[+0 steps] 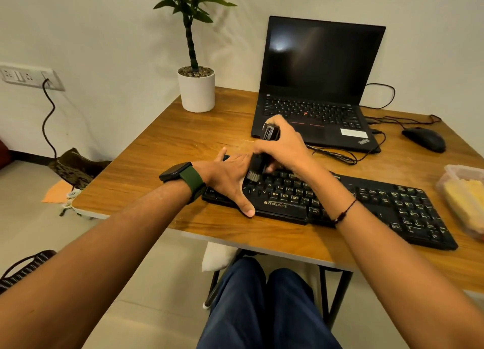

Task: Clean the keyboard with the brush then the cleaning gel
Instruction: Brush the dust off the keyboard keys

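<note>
A black keyboard (372, 204) lies across the wooden table (170, 149), slanting toward the right. My left hand (230, 175) rests flat on its left end, fingers straight and thumb at the front edge. My right hand (282, 144) grips a black brush (258, 165) upright, its pale bristles touching the keys just right of my left hand. The brush handle's top shows above my fist. A clear tub (463, 191) with yellow cleaning gel stands at the table's right edge.
An open black laptop (319, 86) with a dark screen stands behind the keyboard. A black mouse (424, 139) and cables lie to its right. A potted plant (196, 89) in a white pot sits at the back left corner. My legs are under the table.
</note>
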